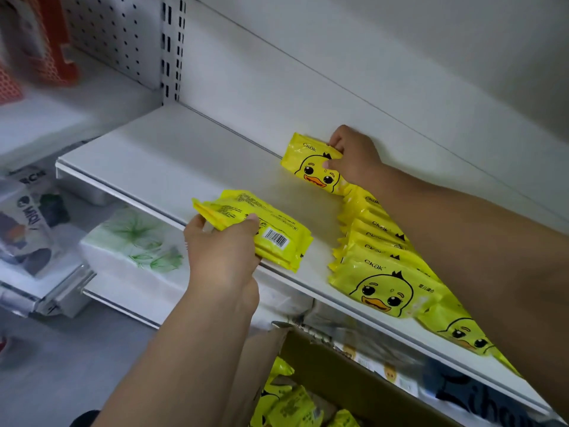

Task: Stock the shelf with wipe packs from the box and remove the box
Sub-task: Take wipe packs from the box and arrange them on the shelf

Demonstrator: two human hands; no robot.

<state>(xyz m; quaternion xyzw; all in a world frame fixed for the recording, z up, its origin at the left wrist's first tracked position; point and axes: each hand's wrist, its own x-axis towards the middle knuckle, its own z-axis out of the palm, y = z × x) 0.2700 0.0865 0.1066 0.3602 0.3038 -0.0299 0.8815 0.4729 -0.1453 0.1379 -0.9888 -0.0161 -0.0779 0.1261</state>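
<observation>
My right hand point(354, 155) pinches a yellow duck-print wipe pack point(314, 163) that stands against the back wall of the white shelf point(172, 158). A leaning row of several like packs point(381, 241) runs from it toward the front edge. My left hand point(223, 251) grips a small stack of yellow packs point(271, 232), barcode side up, at the shelf's front edge. Below, the open cardboard box point(348, 383) holds more yellow packs point(286, 405).
White tissue packs with green print point(135, 245) lie on the lower shelf at left. Boxed goods point(27, 223) sit further left. An orange basket point(40, 41) hangs at the top left by the pegboard point(117, 35). The left half of the shelf is bare.
</observation>
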